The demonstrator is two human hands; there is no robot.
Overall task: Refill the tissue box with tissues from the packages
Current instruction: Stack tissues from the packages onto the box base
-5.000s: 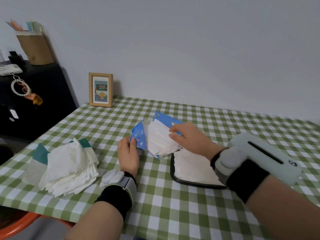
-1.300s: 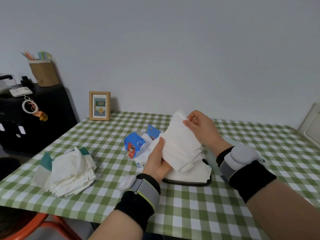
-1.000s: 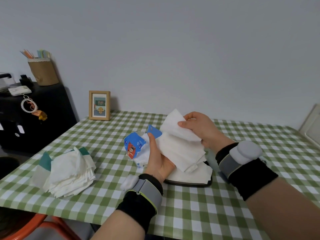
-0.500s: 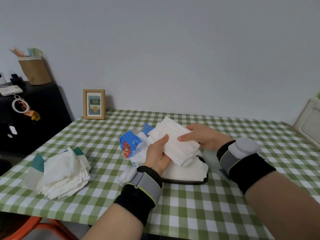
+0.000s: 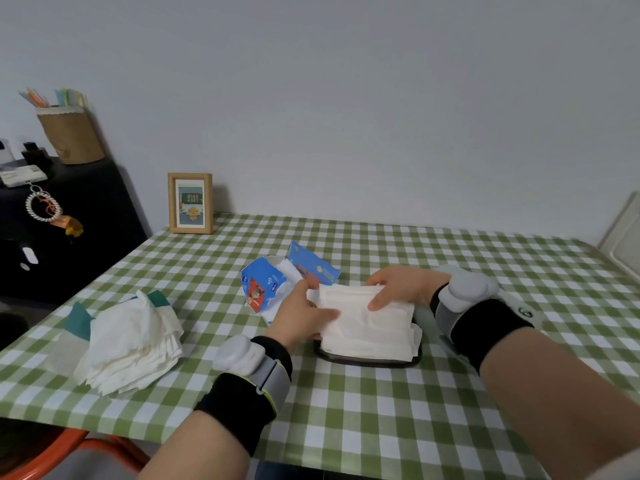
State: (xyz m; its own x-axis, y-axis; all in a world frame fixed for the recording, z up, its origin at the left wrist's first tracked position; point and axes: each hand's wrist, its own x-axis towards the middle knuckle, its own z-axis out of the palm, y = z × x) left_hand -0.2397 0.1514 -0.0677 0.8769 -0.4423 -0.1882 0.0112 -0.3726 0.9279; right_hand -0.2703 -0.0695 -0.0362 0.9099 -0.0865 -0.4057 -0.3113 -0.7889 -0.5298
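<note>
Tissue stack held by left hand, right hand

Tissue stack, gripped by my left hand and right hand, covers box. Blue package just beside left hand — tight. Tissue pile occupies left end of table; near strip open.

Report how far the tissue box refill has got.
Done: the blue package is torn open, and tissues already lie in the black box base. In hand: the left hand and right hand hold a tissue stack over that base. Left: seating the stack, then the loose pile on the green package at the table's left.
</note>
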